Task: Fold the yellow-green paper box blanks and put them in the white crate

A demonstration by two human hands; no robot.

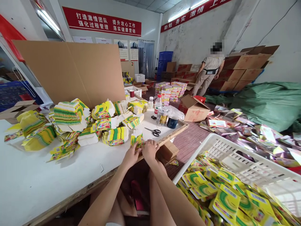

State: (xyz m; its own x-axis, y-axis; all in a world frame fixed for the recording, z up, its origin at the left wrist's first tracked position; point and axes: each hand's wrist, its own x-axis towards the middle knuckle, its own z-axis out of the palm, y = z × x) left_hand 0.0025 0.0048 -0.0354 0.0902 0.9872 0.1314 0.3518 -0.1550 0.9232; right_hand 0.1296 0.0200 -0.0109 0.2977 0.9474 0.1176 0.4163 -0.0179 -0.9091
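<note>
A small yellow and green carton (137, 138) stands at the table's front edge, between my hands. My left hand (131, 155) closes on its lower left side, thumb and fingers pressed to the card. At the right side of the carton my right hand (150, 152) is closed, its fingers curled; they partly hide the carton, and I cannot make out how much of it they grip. Just left of the hands lies a bundle of flat yellow and green cartons (115, 136). Black-handled scissors (155, 132) rest beyond my right hand.
More carton bundles (70, 114) cover the white table (70, 182) before a cardboard sheet (77, 72). A bottle (158, 103), a jar (162, 116) and a dark mug (172, 122) stand behind the scissors. A white crate (213, 144) of yellow boxes is at right. A person (209, 72) stands farther back.
</note>
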